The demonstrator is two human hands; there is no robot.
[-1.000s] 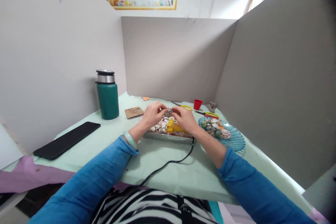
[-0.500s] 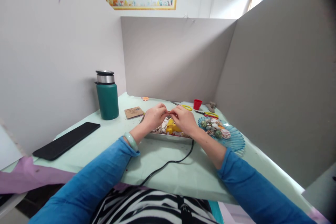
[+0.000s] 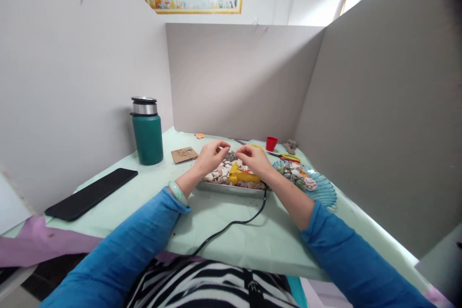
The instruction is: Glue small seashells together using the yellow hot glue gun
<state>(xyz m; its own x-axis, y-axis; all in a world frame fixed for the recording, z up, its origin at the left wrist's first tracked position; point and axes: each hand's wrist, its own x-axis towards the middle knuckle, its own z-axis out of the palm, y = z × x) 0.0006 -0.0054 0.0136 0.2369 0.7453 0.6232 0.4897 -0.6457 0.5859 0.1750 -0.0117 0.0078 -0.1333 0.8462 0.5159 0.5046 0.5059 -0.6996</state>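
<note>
Both hands hover over a metal tray (image 3: 231, 190) filled with small shells (image 3: 217, 173). My left hand (image 3: 213, 156) is over the tray's left part, thumb and fingers bent toward each other; whatever lies between the fingertips is too small to tell. My right hand (image 3: 254, 160) is a short gap to the right, its fingertips pinched together on something too small to make out. A yellow glue gun (image 3: 242, 175) rests on the shells below my right hand, its black cord (image 3: 231, 224) running toward the table's front edge.
A blue glass plate (image 3: 327, 195) of shells sits right of the tray. Behind are scissors (image 3: 290, 158), a red cup (image 3: 271, 143) and a brown card (image 3: 184, 154). On the left stand a green bottle (image 3: 147, 137) and a black flat object (image 3: 92, 193). Grey partitions (image 3: 245, 77) enclose the table.
My hands were together at the fingertips and have moved apart, leaving a gap. More of the shells and of the yellow glue gun shows.
</note>
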